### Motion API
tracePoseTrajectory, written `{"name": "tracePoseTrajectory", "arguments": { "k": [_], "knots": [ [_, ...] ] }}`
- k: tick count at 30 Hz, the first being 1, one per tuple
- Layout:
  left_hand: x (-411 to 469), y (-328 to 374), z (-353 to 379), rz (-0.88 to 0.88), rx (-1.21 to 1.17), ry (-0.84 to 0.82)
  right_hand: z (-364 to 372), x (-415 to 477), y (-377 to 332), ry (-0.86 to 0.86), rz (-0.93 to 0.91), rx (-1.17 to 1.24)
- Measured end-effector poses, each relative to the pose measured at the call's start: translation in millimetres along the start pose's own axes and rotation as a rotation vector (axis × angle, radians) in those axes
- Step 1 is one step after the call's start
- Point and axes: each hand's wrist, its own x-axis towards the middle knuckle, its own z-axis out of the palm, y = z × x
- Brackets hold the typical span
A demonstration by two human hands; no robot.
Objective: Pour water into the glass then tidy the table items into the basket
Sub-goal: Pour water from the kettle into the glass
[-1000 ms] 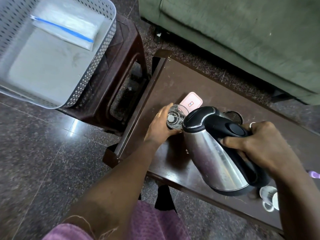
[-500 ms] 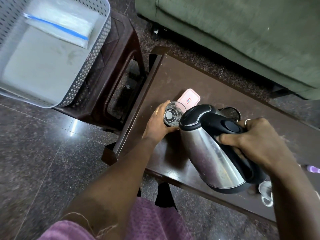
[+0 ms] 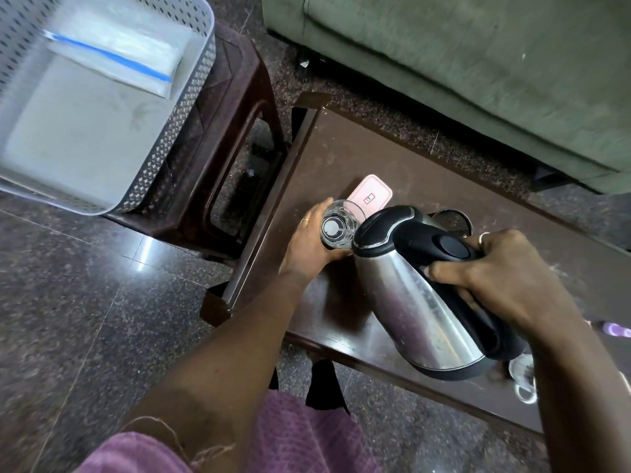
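A clear glass (image 3: pixel 338 227) stands on the dark brown table (image 3: pixel 426 172), and my left hand (image 3: pixel 312 242) is wrapped around its left side. My right hand (image 3: pixel 502 271) grips the black handle of a steel kettle (image 3: pixel 423 302), which is tilted left with its spout over the glass rim. A pink lidded box (image 3: pixel 370 197) lies just behind the glass. The grey perforated basket (image 3: pixel 164 155) sits on a dark stool (image 3: pixel 235 107) to the left and holds a clear zip bag (image 3: pixel 112 56).
A black mesh item (image 3: pixel 454 221) shows behind the kettle. A white cup (image 3: pixel 522 377) sits at the table's near right edge, and a purple object (image 3: pixel 616 329) lies at the far right. A green sofa (image 3: pixel 478 63) runs behind the table. Polished stone floor surrounds it.
The view has drifted slightly. The kettle stays tilted over the glass and both hands keep their grips.
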Motion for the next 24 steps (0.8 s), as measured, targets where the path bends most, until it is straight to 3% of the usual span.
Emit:
{"name": "tracePoseTrajectory", "arguments": {
  "k": [24],
  "knots": [
    [-0.9,2.2,-0.9,0.001,0.012,-0.004,-0.1,-2.6,-6.4,-0.006,0.015,-0.004]
  ]
}}
